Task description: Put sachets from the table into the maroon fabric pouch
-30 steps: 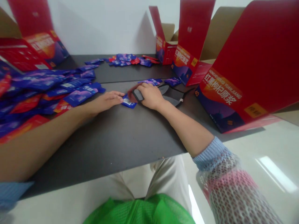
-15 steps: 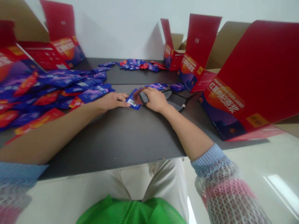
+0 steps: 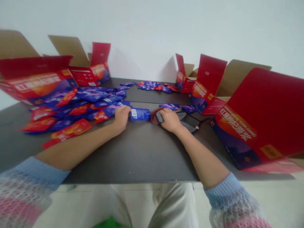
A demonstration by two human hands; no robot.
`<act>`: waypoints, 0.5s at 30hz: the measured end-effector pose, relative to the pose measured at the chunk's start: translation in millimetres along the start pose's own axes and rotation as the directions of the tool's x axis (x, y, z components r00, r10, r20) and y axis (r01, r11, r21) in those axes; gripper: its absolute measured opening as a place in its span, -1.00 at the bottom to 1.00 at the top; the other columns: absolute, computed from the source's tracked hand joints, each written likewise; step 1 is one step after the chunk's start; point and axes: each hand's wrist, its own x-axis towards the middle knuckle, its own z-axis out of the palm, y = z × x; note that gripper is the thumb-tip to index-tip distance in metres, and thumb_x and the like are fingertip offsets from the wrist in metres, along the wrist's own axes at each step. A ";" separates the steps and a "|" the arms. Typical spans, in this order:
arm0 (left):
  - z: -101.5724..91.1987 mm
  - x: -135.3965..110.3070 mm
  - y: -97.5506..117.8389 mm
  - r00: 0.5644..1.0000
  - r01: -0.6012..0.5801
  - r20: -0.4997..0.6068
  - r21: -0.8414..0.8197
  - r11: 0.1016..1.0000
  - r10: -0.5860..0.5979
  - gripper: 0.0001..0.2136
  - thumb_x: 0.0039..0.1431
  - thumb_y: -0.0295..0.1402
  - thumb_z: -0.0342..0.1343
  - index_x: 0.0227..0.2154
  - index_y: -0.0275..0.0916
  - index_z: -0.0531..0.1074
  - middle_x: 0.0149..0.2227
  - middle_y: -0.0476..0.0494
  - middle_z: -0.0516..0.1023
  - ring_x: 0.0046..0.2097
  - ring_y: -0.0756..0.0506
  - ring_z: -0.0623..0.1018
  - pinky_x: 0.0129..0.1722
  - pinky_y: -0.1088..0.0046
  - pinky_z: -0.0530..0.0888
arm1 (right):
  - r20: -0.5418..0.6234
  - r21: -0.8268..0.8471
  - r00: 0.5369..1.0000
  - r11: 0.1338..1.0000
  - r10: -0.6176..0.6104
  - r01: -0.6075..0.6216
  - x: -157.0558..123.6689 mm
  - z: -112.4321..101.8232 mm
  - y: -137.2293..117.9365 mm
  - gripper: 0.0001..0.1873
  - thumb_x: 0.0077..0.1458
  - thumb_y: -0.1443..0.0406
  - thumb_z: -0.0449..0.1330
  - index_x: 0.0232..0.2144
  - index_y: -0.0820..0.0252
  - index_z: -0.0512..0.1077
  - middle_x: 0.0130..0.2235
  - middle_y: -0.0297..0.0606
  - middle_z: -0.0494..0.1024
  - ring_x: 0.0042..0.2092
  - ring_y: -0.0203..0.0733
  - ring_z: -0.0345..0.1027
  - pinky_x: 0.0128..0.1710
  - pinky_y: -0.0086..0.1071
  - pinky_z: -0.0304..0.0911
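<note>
My left hand [image 3: 122, 118] is closed on one end of a blue sachet [image 3: 142, 114] with a white barcode label, which stretches across to the right. My right hand [image 3: 169, 119] grips a reddish-brown and grey piece with a dark rim [image 3: 155, 116]; its kind is not clear. That piece meets the sachet's right end. Under and beside my right wrist lies a grey item with black edging [image 3: 188, 122], perhaps a mask. Left of my left hand spreads a heap of blue and red sachets [image 3: 80, 109].
Open red cartons stand at the left [image 3: 42, 84], back left [image 3: 99, 71], right [image 3: 247, 126] and back right [image 3: 201, 91]. A smaller pile of sachets [image 3: 154, 85] lies by the wall. Two blue sachets [image 3: 189, 109] lie behind my right hand. The grey table's front edge [image 3: 142, 182] is close to my legs.
The view has tilted up. My left hand has gone from resting with fingers stretched beside the blue sachet to gripping its left end, and the sachet has turned to lie sideways.
</note>
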 end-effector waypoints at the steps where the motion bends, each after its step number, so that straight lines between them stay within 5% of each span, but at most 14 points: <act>1: -1.1 -2.9 2.5 0.999 -0.030 -0.042 0.018 0.999 0.031 -0.71 0.16 -0.38 0.06 -0.63 -0.15 0.14 -0.62 0.07 0.15 -0.51 0.00 0.20 -0.49 0.41 0.22 | 0.006 0.001 1.000 1.000 -0.004 0.004 0.5 0.3 1.4 -0.57 0.09 0.36 0.17 0.04 0.16 0.49 0.12 -0.09 0.51 0.12 0.07 0.36 0.12 -0.14 0.28; 5: -7.2 -22.6 20.9 0.962 -0.255 -0.065 0.121 0.959 0.264 -0.84 0.25 -0.31 0.07 -0.45 -0.19 0.34 -0.45 -0.01 0.44 -0.38 -0.03 0.43 -0.33 0.40 0.38 | -0.002 0.015 1.000 1.000 -0.010 0.010 3.6 5.6 7.3 -0.63 0.12 0.31 0.17 0.00 0.16 0.51 0.11 -0.06 0.52 0.12 0.07 0.36 0.13 -0.13 0.28; 8: -8.3 -42.2 35.4 0.710 -0.703 0.201 0.242 0.668 0.675 -0.90 0.27 -0.34 0.07 -0.37 -0.19 0.40 -0.32 -0.10 0.60 -0.25 -0.08 0.53 -0.18 0.32 0.44 | -0.012 0.016 1.000 1.000 -0.013 0.013 4.7 8.6 9.5 -0.62 0.13 0.32 0.15 0.00 0.16 0.51 0.10 -0.08 0.52 0.11 0.08 0.38 0.11 -0.13 0.29; 10: -6.2 -52.5 42.3 0.565 -0.825 0.422 0.280 0.491 0.709 -0.89 0.23 -0.27 0.11 -0.33 -0.20 0.44 -0.27 -0.15 0.63 -0.18 -0.15 0.56 -0.13 0.26 0.46 | -0.014 0.020 1.000 1.000 -0.016 0.016 3.9 7.7 9.1 -0.62 0.12 0.32 0.16 0.01 0.16 0.51 0.10 -0.10 0.52 0.11 0.07 0.38 0.11 -0.15 0.29; 11: -4.4 -55.6 44.6 0.561 -0.828 0.505 0.319 0.461 0.656 -0.81 0.19 -0.20 0.15 -0.27 -0.21 0.47 -0.22 -0.20 0.64 -0.11 -0.20 0.57 -0.10 0.22 0.47 | -0.012 0.019 1.000 1.000 -0.019 0.019 3.3 6.5 8.4 -0.61 0.11 0.32 0.16 0.01 0.16 0.51 0.10 -0.10 0.52 0.11 0.07 0.38 0.11 -0.16 0.29; 12: -2.4 -57.2 46.1 0.601 -0.798 0.559 0.382 0.467 0.571 -0.69 0.16 -0.11 0.18 -0.18 -0.24 0.49 -0.14 -0.27 0.63 -0.03 -0.27 0.55 -0.05 0.17 0.47 | -0.009 0.015 1.000 1.000 -0.021 0.021 2.6 5.2 7.4 -0.60 0.11 0.33 0.16 0.02 0.16 0.50 0.10 -0.11 0.52 0.11 0.07 0.38 0.11 -0.16 0.29; 15: 2.8 -54.4 46.3 0.776 -0.600 0.594 0.587 0.544 0.215 -0.28 0.10 0.12 0.17 0.14 -0.38 0.39 0.11 -0.46 0.53 0.18 -0.42 0.46 0.11 0.00 0.43 | 0.005 -0.009 1.000 1.000 -0.014 0.014 1.3 1.3 4.2 -0.57 0.08 0.36 0.16 0.03 0.17 0.50 0.09 -0.10 0.52 0.10 0.06 0.38 0.12 -0.15 0.29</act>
